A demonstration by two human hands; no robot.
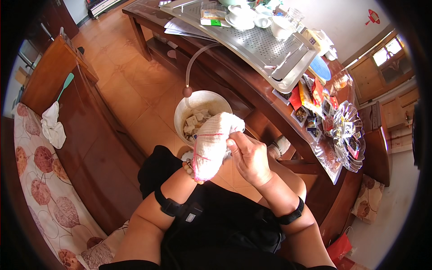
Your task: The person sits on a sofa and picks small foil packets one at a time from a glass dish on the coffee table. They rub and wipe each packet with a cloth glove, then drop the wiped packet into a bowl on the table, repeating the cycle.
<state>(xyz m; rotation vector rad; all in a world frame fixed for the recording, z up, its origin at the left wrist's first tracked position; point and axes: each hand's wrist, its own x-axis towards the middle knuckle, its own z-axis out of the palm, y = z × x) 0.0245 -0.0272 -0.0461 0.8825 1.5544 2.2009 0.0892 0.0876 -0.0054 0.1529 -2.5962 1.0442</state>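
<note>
A white cloth with pink lines and a pink edge covers my left hand down to the beaded bracelet at the wrist. The fingers beneath it are hidden, so their grip cannot be told. With thumb and bent fingers, my right hand pinches the gathered far end of this cloth. Behind and below both hands stands a white bucket holding pale scraps. A clear hose with a brown bead on it hangs into the bucket from the table.
A metal tea tray with white cups lies on the wooden table. Small packets and a clear scalloped dish are at the right. On the wooden bench at left lie a white cloth and a green fly swatter.
</note>
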